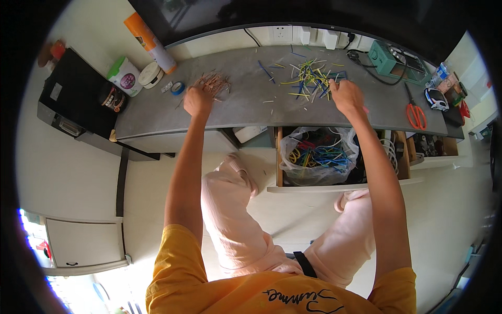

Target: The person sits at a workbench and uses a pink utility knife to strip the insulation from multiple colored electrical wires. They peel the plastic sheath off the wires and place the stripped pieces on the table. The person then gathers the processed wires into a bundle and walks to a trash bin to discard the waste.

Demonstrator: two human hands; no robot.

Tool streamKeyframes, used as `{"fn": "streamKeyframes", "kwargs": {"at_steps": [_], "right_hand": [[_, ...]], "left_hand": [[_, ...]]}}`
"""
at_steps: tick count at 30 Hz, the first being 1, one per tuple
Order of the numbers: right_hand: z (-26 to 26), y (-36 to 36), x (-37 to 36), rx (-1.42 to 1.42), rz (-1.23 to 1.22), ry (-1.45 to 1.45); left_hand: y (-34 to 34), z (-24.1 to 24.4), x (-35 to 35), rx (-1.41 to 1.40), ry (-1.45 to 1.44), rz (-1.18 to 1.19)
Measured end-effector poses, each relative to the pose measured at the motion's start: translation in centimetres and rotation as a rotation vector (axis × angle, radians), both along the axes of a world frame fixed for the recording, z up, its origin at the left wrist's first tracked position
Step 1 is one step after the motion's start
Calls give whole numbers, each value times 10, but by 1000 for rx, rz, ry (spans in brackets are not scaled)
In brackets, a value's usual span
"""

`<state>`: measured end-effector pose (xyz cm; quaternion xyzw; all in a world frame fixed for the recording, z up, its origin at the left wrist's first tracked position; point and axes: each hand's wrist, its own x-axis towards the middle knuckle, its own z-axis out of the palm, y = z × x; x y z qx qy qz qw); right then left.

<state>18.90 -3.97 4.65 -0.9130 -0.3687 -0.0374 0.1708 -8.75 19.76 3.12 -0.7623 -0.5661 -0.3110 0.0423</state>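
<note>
My left hand (197, 101) is at the near edge of a pile of bare copper wire pieces (215, 83) on the left of the grey countertop (243, 112). Its fingers are bent, and whether they hold a wire is hidden. Toward the right, my right hand (346, 94) touches or hovers by the edge of a loose heap of cut insulation pieces (310, 78), yellow, blue, green and white. Thumb and forefinger are close together there; anything between them is too small to make out. Several short white bits (268, 101) are scattered between the two piles.
An open drawer (279, 157) below holds a plastic bag (292, 174) of coloured wires. Red-handled scissors (415, 115), a toy car (436, 99) and a green metal device (382, 55) stand at right. Blue tape (177, 88), a spray can (151, 43) and a tub (124, 76) are at left.
</note>
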Motion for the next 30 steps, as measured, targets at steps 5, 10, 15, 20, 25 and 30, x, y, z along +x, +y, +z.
{"fn": "streamKeyframes", "kwargs": {"at_steps": [5,10,15,20,25,30], "right_hand": [[-24,-16,10,114,38,-34],[-33,-23,9,194,31,-5],[-28,-25,6,266,37,21],[-24,-26,-5,344,37,281],[-8,-34,-13,510,-4,493],[3,-57,3,638,-65,561]], "left_hand": [[-13,-1,40,467,98,-228],[-91,4,128,207,-196,-994],[-150,0,179,-693,-306,-826],[-143,-14,208,-525,-383,-670],[-109,-24,223,-273,-150,-634],[-70,-9,213,-142,-119,-503]]}}
